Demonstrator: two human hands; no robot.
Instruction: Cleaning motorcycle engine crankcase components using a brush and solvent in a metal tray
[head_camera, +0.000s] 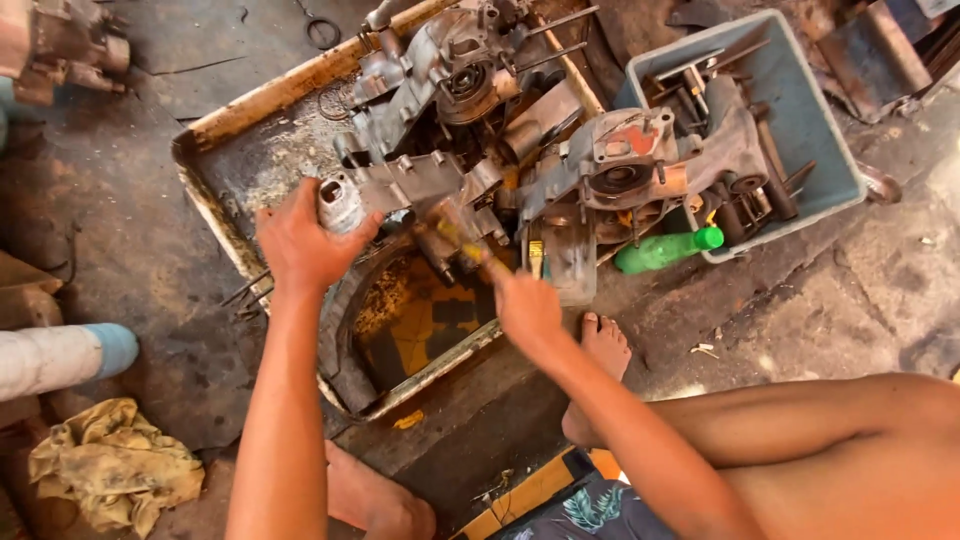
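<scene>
My left hand (300, 245) grips the near end of a grey engine crankcase (400, 180) that lies in a rusty metal tray (250, 105). My right hand (525, 305) holds a wooden-handled tool (465, 245), blurred with motion, its head against the crankcase just right of my left hand. A second crankcase half (615, 165) rests at the tray's right side. A curved rubber strip (335, 335) lies along the tray's near edge.
A grey plastic bin (810, 110) with dark metal parts stands at right, a green bottle (665, 250) lying beside it. My bare feet (600, 350) rest on the oily floor. A yellow rag (115, 465) lies lower left; another engine part (60, 45) sits top left.
</scene>
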